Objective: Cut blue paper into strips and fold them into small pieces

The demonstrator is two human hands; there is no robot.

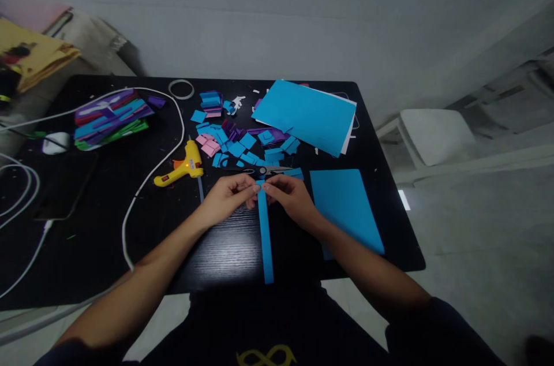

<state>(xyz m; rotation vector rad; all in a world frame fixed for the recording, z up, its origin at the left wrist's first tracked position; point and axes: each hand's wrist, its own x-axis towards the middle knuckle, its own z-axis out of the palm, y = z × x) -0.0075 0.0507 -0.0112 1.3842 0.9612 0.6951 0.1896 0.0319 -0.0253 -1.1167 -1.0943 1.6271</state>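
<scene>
A long blue paper strip [265,239] runs from between my hands toward the table's front edge. My left hand [231,195] pinches its far end from the left. On the other side, my right hand [291,197] grips the same end, thumb and fingers closed. The two thumbs almost meet at the strip's top. Just beyond my fingers lie black-handled scissors [255,170], blades pointing right. Small cut blue paper pieces [236,149] are scattered behind them. A yellow glue gun [184,167] rests left of my left hand.
Large blue sheets [307,115] lie at the back right, and another blue sheet [346,204] sits beside my right forearm. Coloured strips [112,118] are bundled at the left. A white cable [142,184] crosses the black table near my left arm. A white chair [437,135] stands to the right.
</scene>
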